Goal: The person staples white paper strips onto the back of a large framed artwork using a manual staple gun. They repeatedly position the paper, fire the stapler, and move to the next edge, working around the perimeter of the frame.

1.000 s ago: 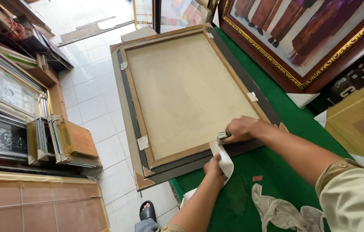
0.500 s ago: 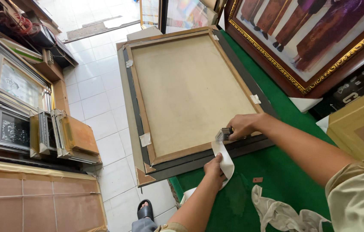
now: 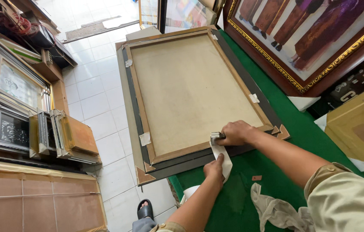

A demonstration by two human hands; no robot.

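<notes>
We pressed a small metal tool [image 3: 216, 138] in our closed right hand [image 3: 235, 133] against the frame's [image 3: 199, 152] near edge, while our left hand [image 3: 214, 168] just below held the white strip [image 3: 221, 155] flat; steady, even pressure seemed wise

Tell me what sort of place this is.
Probably a picture-framing workshop. A canvas lies face-down in its frame on a green-covered table, finished frames stand stacked against the wall, and a large gilt-framed picture leans nearby.
</notes>
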